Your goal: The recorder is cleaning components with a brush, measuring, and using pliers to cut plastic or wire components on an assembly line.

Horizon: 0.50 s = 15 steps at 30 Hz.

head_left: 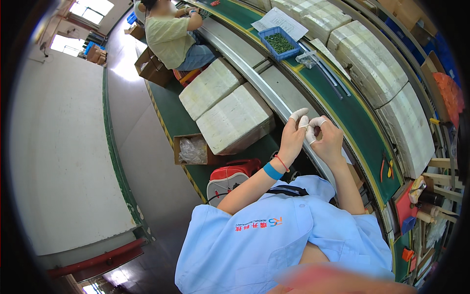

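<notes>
My left hand (294,133) and my right hand (326,138) meet over the metal rail (264,84) at the near edge of the workbench. White finger cots cover the fingertips of both. The fingers of each are closed in a pinch, tips touching or nearly so. Whatever lies between them is too small or hidden to name. A blue band (272,171) and a thin red cord circle my left wrist. Beyond my hands, on the green belt (350,115), lie a clear plastic bag (307,60) and long grey tubes (333,76).
A blue tray (292,52) of small green parts stands farther up the belt. White foam boxes (236,117) sit to the left, others line the far side. Pliers (382,169) lie at right. A co-worker (171,36) sits at the upper left, beside cardboard boxes (152,67).
</notes>
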Motion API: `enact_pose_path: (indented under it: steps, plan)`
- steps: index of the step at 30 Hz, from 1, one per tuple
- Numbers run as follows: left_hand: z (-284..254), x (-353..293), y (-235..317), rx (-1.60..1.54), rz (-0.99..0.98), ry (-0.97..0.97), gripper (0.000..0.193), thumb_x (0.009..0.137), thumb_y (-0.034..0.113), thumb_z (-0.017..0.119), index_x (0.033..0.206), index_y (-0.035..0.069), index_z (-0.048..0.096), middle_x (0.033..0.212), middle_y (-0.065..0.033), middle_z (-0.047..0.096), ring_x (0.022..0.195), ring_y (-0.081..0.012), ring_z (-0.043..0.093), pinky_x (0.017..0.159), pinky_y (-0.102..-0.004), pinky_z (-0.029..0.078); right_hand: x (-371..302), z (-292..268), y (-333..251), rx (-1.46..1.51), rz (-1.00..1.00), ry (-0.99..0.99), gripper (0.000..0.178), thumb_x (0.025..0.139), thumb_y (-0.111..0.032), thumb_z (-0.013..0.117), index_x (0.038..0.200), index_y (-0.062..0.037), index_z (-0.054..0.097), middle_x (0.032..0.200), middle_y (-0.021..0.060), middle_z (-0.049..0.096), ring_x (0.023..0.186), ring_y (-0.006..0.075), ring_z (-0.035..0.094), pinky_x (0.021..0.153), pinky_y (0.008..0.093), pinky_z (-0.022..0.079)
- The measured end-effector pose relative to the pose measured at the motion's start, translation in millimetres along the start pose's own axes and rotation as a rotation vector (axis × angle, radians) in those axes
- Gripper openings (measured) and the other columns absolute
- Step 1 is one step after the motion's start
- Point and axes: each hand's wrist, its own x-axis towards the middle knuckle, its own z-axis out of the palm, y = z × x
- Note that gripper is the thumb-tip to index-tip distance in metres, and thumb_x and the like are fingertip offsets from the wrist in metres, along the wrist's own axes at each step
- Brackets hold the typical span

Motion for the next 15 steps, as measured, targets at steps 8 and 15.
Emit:
enact_pose_path:
  steps: [8,15]
  plan:
    - [-30.4,-42.3,7.8,0.088,-0.18,-0.336,0.05,0.09,0.003,0.055,0.137,0.0,0.038,0.119,-0.0104,0.05,0.091,-0.0101,0.058,0.081,-0.0248,0.048,-26.5,-33.4,70.7,-0.103,0.342,0.102,0.01,0.075,-0.009,0.067,0.077,-0.0048,0.059,0.066,0.0071,0.057,0.054,0.0168,0.055,0.051,0.0292,0.044]
    - [-15.8,-25.0,-3.2,0.261,0.152,-0.35,0.048,0.094,0.005,0.053,0.139,0.001,0.037,0.125,-0.0137,0.047,0.087,-0.0123,0.061,0.076,-0.0248,0.05,-27.7,-24.4,34.1,0.759,0.749,-0.293,0.008,0.083,-0.009,0.064,0.085,-0.0013,0.063,0.069,0.001,0.059,0.059,0.0075,0.052,0.053,0.0221,0.04]
